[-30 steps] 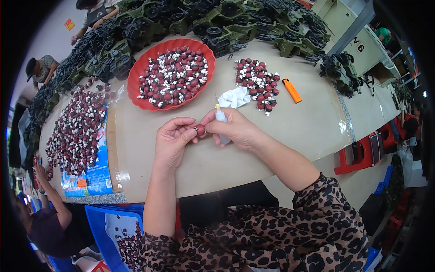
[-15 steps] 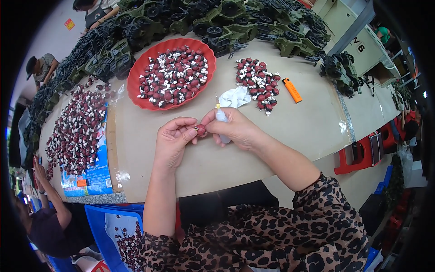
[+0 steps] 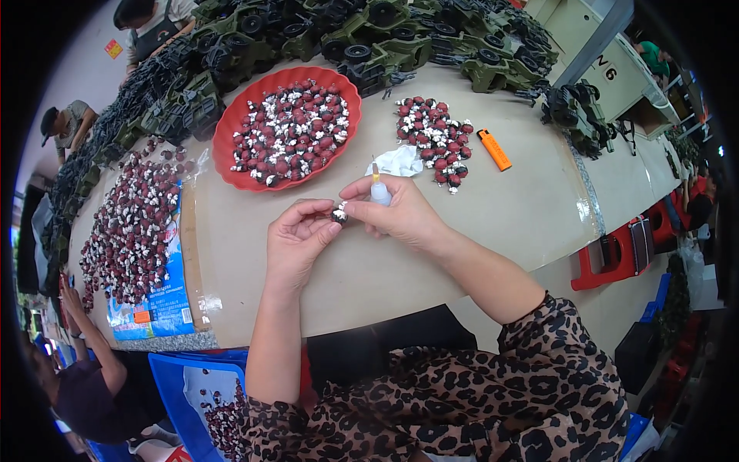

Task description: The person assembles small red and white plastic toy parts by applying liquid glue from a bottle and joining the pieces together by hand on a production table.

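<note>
My left hand (image 3: 295, 237) pinches a small round figure piece (image 3: 339, 215), its black and white side showing upward. In my right hand (image 3: 412, 217) is a small translucent squeeze bottle (image 3: 380, 193) with a thin needle tip, pointing up and away. The right thumb and forefinger also touch the white part of the round piece. Just beyond my hands lie a crumpled white tissue (image 3: 401, 162) and a loose pile of dark red, black and white round pieces (image 3: 435, 138). A scalloped red bowl (image 3: 222, 158) of similar pieces stands beyond my left hand.
Green toy vehicles (image 3: 369, 54) are heaped along the far edge. An orange lighter (image 3: 494, 150) lies right of the pile. More round pieces (image 3: 127, 231) cover a blue printed bag (image 3: 169, 308) at left. A blue bin (image 3: 173, 393) stands below; a person's arm (image 3: 96, 339) reaches in nearby.
The round piece has been turned in my fingers: its red side faced up before, its black and white side now. Both hands stay nearly in place. A person at the far left leans further into view.
</note>
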A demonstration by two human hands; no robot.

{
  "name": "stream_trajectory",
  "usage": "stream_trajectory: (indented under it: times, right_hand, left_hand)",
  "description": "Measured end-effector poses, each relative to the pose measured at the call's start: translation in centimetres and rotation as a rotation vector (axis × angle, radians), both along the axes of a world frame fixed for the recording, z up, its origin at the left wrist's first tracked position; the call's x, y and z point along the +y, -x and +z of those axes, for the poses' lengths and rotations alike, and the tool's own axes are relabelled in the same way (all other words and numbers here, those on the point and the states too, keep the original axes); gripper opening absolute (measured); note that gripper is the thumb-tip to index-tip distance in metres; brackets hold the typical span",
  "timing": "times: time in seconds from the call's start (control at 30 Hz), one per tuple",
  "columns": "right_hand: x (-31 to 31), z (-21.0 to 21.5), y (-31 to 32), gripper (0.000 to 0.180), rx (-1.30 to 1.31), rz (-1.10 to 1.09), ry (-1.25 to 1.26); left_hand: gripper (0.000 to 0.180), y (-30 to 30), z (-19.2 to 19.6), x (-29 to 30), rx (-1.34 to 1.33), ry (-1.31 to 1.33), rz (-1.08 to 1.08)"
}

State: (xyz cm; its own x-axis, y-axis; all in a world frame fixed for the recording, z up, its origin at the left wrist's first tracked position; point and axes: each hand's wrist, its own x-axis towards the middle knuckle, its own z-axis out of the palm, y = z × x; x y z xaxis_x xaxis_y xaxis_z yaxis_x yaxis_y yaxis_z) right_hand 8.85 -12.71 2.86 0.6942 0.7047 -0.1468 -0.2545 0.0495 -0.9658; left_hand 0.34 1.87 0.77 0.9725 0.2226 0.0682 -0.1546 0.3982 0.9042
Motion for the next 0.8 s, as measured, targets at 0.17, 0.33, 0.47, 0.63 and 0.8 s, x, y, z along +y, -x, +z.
stream_trajectory:
  times: [0.17,0.33,0.47,0.63,0.8]
  right_hand:
    - [-0.1,0.0,-0.1,0.017,0.049,0.039,0.005]
    - [0.0,-0.3,-0.3,0.016,0.044,0.016,0.044]
    - [0.1,-0.5,-0.4,0.017,0.033,0.009,0.028]
    - [0.1,-0.7,-0.4,0.018,0.009,0.017,0.043]
    - [0.1,-0.3,-0.2,0.018,0.001,0.055,0.077]
  left_hand:
    - [0.024,0.0,0.0,-0.2,-0.053,-0.125,0.045]
    - [0.020,0.0,0.1,-0.8,-0.099,-0.285,0.090]
    - [0.020,-0.1,0.0,-0.9,-0.083,-0.345,0.084]
    - [0.020,0.0,0.4,-1.5,-0.023,-0.280,0.090]
    - [0.017,-0.1,-0.2,-1.2,-0.075,-0.396,0.098]
